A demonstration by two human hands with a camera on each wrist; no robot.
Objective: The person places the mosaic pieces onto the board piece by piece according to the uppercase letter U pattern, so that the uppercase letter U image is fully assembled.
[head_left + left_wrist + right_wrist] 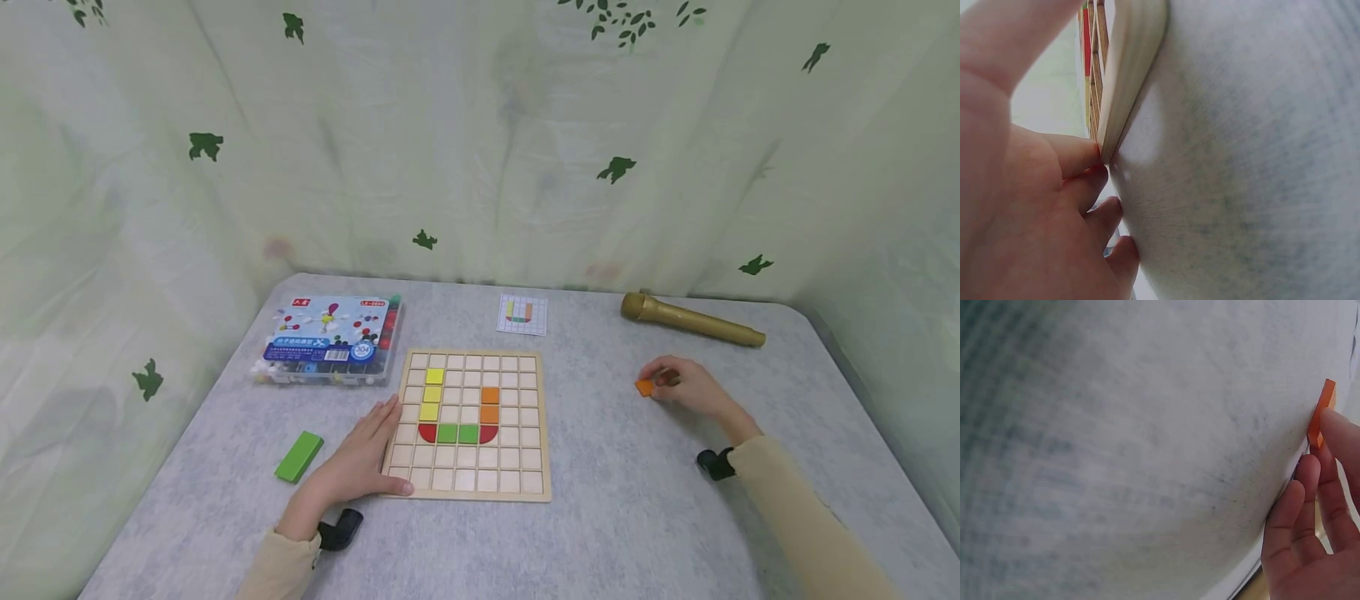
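Observation:
In the head view, a wooden grid board (528, 483) lies on the table, with yellow tiles (431, 393), green tiles (457, 433), red rounded tiles (488, 433) and orange tiles (490, 405) forming a U. My left hand (360, 458) rests along the board's left edge, fingers extended, with the thumb at its lower left corner. The left wrist view has the fingertips against the board's wooden rim (1129, 69). Off to the right of the board, my right hand (690, 387) pinches an orange square tile (1321, 415) between thumb and finger, close to the tabletop.
Left of the board lie a green block (299, 457) and a clear-sided box of model pieces (330, 340). A card with a coloured U pattern (522, 315) lies behind the board. A gold microphone-shaped object (693, 321) is at the back right. A curtain (480, 167) hangs behind the table.

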